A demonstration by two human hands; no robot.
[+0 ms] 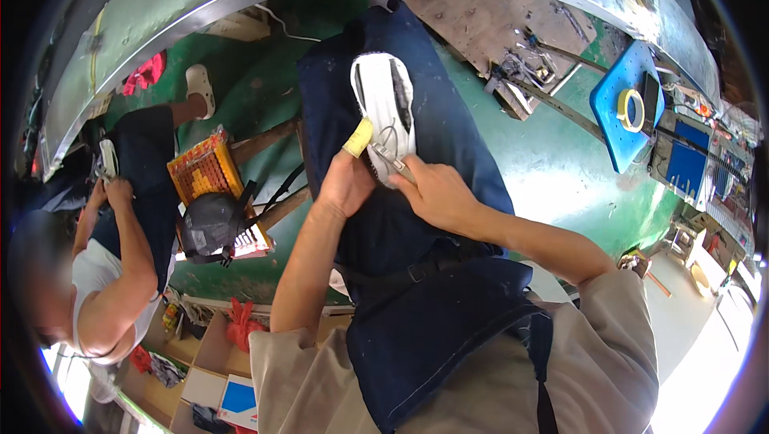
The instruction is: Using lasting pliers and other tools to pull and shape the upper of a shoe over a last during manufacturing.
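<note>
A white shoe (383,106) with a dark opening lies on my lap, on a dark blue apron (416,218). My left hand (346,182) holds the shoe's near left side; its thumb wears a yellow finger cover (358,138). My right hand (432,194) grips a small metal tool (390,157) whose tip rests against the shoe's lower part. Which kind of tool it is I cannot make out.
A co-worker sits at the left, handling another white shoe (106,158). Between us stand an orange crate (205,170) and a dark cap (210,226). A blue board (621,126) with a tape roll (631,110) is at the right. Open boxes (216,370) sit below on the green floor.
</note>
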